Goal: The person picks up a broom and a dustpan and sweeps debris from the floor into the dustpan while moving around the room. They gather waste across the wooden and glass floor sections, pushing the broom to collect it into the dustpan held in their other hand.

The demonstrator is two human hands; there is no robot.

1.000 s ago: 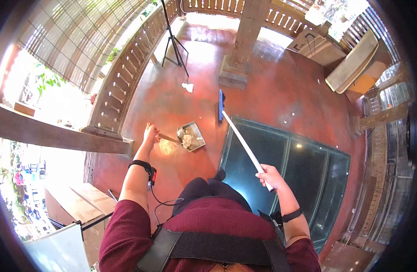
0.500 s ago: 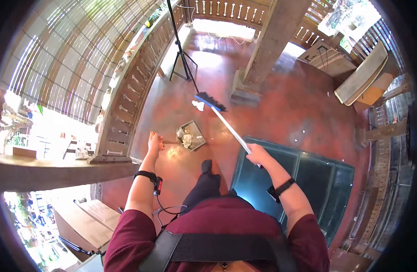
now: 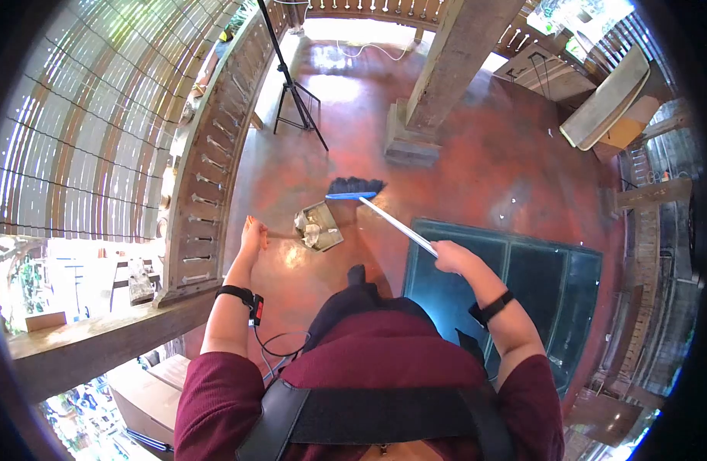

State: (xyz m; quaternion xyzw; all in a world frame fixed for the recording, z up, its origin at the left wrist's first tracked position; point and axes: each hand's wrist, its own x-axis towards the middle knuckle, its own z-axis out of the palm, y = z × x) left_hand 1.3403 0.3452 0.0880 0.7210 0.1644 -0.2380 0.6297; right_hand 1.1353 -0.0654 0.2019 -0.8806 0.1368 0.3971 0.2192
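My right hand (image 3: 452, 257) is closed around the pale handle of a broom (image 3: 399, 226). The broom's blue head with dark bristles rests on the floor, right at the far edge of a dustpan (image 3: 332, 238). Crumpled pale paper (image 3: 312, 233) lies inside the pan. Left of it, my left hand (image 3: 253, 233) has its fingers curled, and a thin dark line, apparently the pan's handle, runs between the two. The grip itself is partly hidden.
A dark green panel (image 3: 465, 288) lies on the red floor at right. Ahead are a black tripod stand (image 3: 296, 96) and a wooden post on a base (image 3: 411, 142). A balustrade (image 3: 203, 165) runs along the left; cardboard boxes (image 3: 146, 396) stand at lower left.
The broom head has swung toward me and the dustpan. The white scrap that lay beside the bristles no longer shows there. My left hand and the dustpan have shifted slightly left in view.
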